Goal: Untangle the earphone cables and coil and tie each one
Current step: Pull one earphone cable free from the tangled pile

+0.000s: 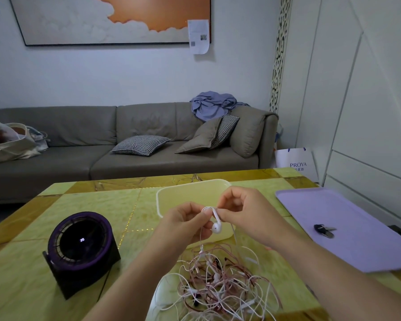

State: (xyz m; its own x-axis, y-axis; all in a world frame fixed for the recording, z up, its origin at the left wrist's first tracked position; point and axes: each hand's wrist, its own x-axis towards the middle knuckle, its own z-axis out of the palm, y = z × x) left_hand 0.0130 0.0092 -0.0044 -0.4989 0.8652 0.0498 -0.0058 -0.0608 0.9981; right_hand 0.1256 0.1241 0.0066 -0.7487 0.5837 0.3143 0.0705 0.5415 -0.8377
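1. The white plastic earbud (216,228) is being held over the table (79,205), pinched at its stem by curled fingers of the right hand (239,209), probably for tracing its cable.
2. Its thin white cable (207,207) is being pinched by the left hand (188,220) and is trailing into the tangled white-and-pink cable heap (220,281) below.
3. Nothing's being blocked by the cream plastic tub (183,193), purple round fan (79,246) or lilac tray (357,228); knots are looking like the snag.

My left grip (188,222) and right grip (241,208) are hiding just where they're pinching the white earphone (216,228), and covering part of the tub (163,196). The cable tangle (220,283) is running off the bottom edge, strands blurring together.
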